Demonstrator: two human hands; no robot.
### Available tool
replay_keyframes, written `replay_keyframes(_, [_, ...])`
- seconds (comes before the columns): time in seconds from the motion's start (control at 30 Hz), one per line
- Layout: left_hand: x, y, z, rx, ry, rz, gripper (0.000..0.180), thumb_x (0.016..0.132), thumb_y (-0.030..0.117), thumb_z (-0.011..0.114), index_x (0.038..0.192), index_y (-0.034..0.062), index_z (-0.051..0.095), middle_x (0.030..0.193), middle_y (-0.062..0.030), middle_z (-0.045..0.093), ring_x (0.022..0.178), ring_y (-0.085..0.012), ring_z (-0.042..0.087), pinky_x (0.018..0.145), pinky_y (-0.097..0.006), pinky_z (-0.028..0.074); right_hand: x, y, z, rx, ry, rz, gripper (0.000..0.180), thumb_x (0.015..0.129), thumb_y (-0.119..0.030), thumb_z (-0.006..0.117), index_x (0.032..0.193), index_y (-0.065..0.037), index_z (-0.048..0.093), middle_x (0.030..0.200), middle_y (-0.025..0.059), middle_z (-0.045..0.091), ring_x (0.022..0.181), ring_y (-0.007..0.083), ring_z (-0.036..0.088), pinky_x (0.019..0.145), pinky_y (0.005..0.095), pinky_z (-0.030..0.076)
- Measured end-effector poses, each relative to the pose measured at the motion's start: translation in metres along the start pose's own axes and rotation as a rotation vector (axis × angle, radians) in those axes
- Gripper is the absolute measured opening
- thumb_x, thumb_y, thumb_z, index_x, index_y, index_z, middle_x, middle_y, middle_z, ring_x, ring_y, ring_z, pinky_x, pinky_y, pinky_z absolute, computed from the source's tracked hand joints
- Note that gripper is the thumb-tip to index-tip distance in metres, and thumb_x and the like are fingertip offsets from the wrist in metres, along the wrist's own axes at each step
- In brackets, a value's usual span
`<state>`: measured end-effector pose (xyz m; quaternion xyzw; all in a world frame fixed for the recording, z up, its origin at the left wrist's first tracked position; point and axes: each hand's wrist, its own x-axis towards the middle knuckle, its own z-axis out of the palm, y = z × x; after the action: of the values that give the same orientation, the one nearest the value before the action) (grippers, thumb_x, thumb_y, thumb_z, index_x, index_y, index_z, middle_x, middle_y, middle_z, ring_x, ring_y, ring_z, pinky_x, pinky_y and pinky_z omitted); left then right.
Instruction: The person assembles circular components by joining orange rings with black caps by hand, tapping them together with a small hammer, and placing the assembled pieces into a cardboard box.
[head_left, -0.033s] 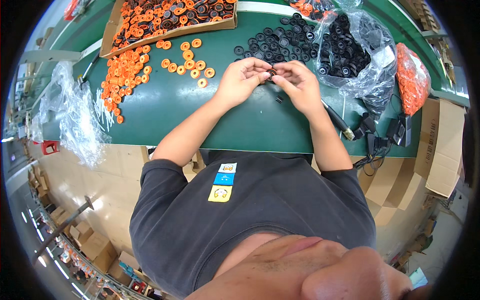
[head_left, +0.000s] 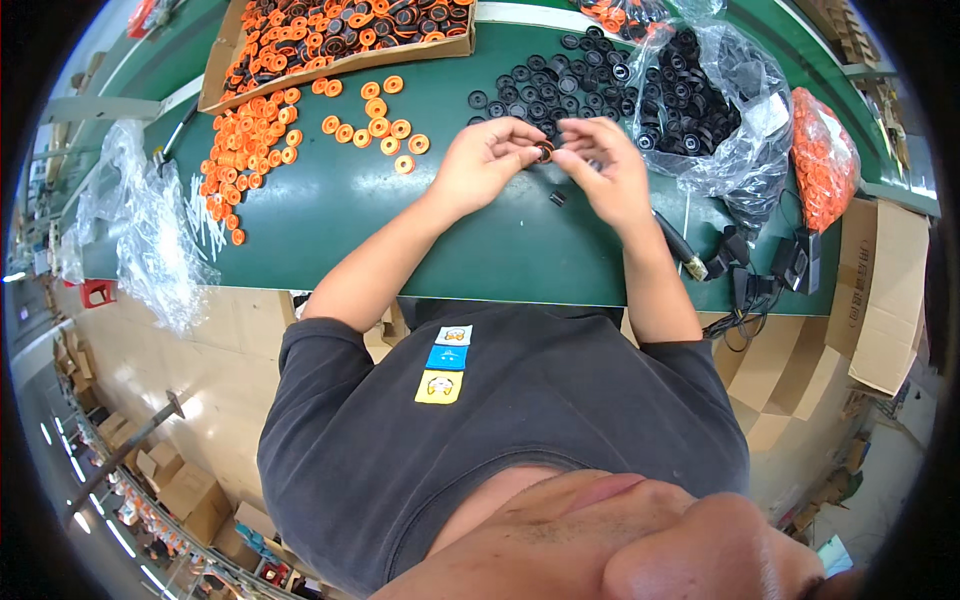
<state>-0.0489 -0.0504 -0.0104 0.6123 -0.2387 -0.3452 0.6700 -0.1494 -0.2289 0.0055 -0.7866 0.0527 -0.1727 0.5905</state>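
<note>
- One small black piece point(head_left: 558, 199) lies loose on the green bench point(head_left: 470, 255), just our side of the hands; we would work clear of it.
- Our left hand point(head_left: 485, 165) pinches a dark, orange-rimmed disc point(head_left: 545, 151) between thumb and fingers above the bench; a steady rim grip, we judge, leaves its face free.
- Our right hand point(head_left: 612, 178), blurred, curves beside it, thumb and fingers parted; whether it touches the disc we cannot make out.
- Beyond, orange discs point(head_left: 378, 127) and black discs point(head_left: 540, 82) lie in separate groups, best left unmixed.
- Farthest, a cardboard box point(head_left: 455, 48) holds both colours.
</note>
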Motion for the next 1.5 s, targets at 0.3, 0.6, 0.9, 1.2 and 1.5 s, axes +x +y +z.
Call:
replay_keyframes(0.3, [-0.008,0.005,-0.002,0.918,-0.203,0.353,0.013,0.088,0.014,0.069,0.097,0.0052,0.070,0.094,-0.0103,0.066,0.094,-0.0323,0.065,0.083,-0.044,0.053,-0.045,-0.021,-0.079,-0.881,-0.146,0.175,0.032,0.077,-0.011,0.081,0.102,0.001,0.065,0.100,0.0168,0.065,0.090,0.0353,0.065,0.081,0.0417,0.052])
replay_keyframes(0.6, [0.006,-0.006,-0.019,0.886,0.086,0.448,0.013,0.087,0.018,0.069,0.090,0.0063,0.071,0.090,-0.0103,0.063,0.092,-0.0320,0.064,0.082,-0.044,0.053,-0.044,-0.027,-0.078,-0.722,-0.355,0.425,0.015,0.096,-0.014,0.063,0.102,-0.002,0.055,0.085,0.0171,0.064,0.072,0.0317,0.064,0.065,0.0427,0.049])
replay_keyframes(0.9, [0.006,-0.003,-0.022,0.878,0.116,0.476,0.011,0.087,0.017,0.067,0.090,0.0062,0.070,0.090,-0.0097,0.063,0.092,-0.0308,0.064,0.082,-0.043,0.053,-0.091,-0.038,-0.043,0.597,-0.267,0.685,0.047,0.100,-0.010,0.053,0.144,0.001,0.042,0.089,0.0060,0.055,0.065,0.0114,0.050,0.059,0.0239,0.044])
replay_keyframes(1.2, [0.006,-0.005,-0.023,0.893,0.132,0.464,0.012,0.087,0.017,0.066,0.090,0.0061,0.070,0.090,-0.0097,0.064,0.093,-0.0303,0.065,0.083,-0.043,0.053,-0.099,-0.052,-0.042,-0.191,-0.244,0.403,0.059,0.094,0.004,0.059,0.151,-0.001,0.043,0.103,0.0066,0.059,0.084,0.0149,0.058,0.076,0.0264,0.049])
replay_keyframes(1.5, [0.007,-0.006,-0.024,0.902,0.094,0.439,0.014,0.089,0.017,0.067,0.097,0.0059,0.069,0.094,-0.0097,0.064,0.094,-0.0316,0.064,0.082,-0.044,0.052,-0.093,-0.060,-0.024,-0.586,-0.337,0.092,0.057,0.093,0.005,0.060,0.148,-0.001,0.047,0.094,0.0128,0.059,0.082,0.0231,0.060,0.077,0.0314,0.050])
